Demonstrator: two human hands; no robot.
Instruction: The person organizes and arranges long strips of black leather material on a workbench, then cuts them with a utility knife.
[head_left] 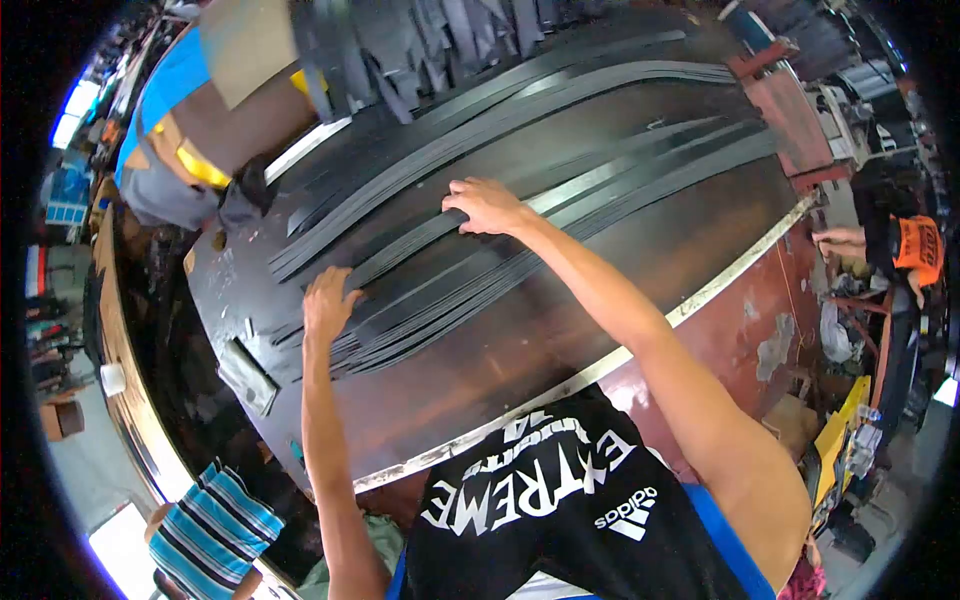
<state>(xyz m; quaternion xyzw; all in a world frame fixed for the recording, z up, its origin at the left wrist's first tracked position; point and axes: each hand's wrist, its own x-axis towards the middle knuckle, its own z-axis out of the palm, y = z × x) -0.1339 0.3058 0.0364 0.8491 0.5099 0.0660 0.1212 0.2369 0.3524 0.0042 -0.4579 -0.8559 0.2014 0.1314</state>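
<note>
My right hand (pixel 487 207) is closed around a narrow bundle of black strips (pixel 405 248) over the middle of the table. At the left ends of these strips, my left hand (pixel 328 305) rests with its thumb apart from its fingers. Nearer to me lies a looser fan of long dark strips (pixel 450 305), their left ends uneven. Beyond my hands, a thick curved stack of grey-black strips (pixel 420 165) runs along the table. The strips look flat and flexible; their material does not show.
The dark tabletop (pixel 540 330) has a pale worn front edge. A folded paper (pixel 247 376) lies at its left end. Dark strips hang (pixel 420 50) at the far side. A red metal fixture (pixel 785 120) stands at right. Other people are at right (pixel 915 250) and lower left (pixel 215 530).
</note>
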